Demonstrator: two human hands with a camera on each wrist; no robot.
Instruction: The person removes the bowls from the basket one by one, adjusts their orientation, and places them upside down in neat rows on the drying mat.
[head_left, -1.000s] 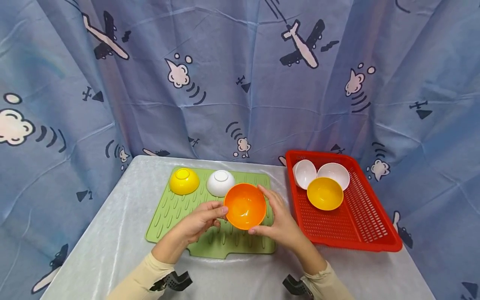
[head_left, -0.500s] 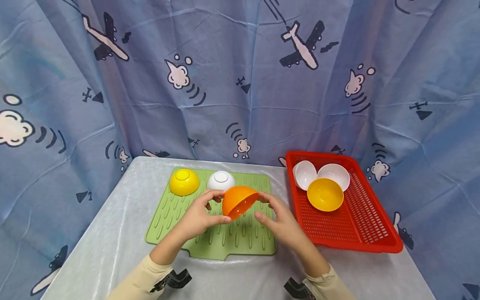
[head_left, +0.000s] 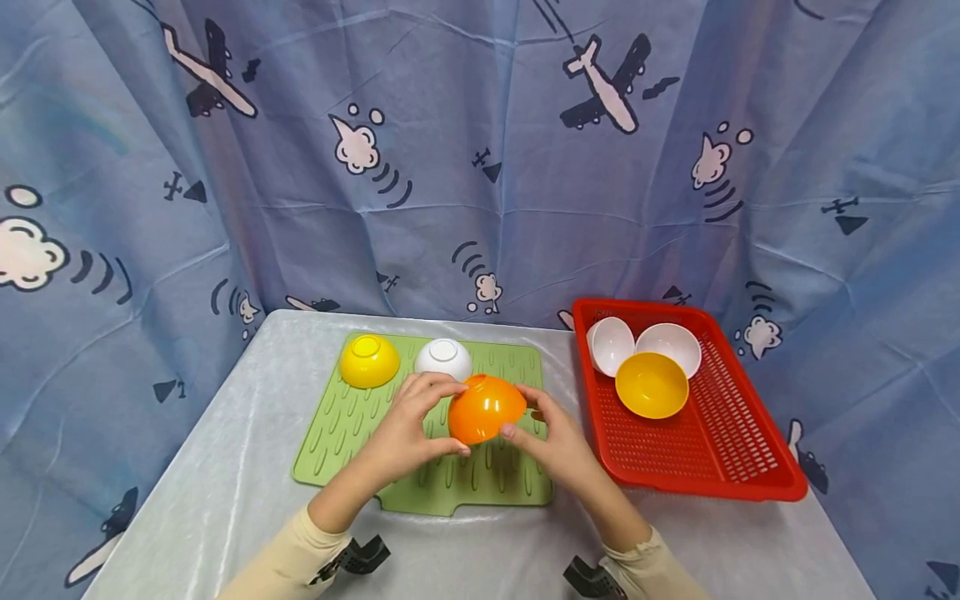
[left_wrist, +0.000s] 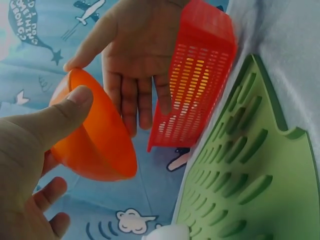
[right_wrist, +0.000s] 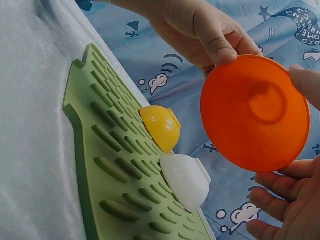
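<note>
The left hand (head_left: 408,423) pinches the tilted orange bowl (head_left: 487,410) above the green mat (head_left: 341,421), the right hand (head_left: 557,443) touching it, fingers fairly straight! A slipping pinch could knock the white bowl (head_left: 444,357) just far-left.

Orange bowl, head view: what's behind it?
Behind the orange bowl: the green mat and an upturned white bowl, whose lower edge the left hand partly hides. The mat directly behind is covered.

Behind the held bowl (head_left: 487,410), two bowls (head_left: 369,363) sit on the mat (head_left: 337,437), left of three more bowls (head_left: 652,386) in the basket (head_left: 660,454).
</note>
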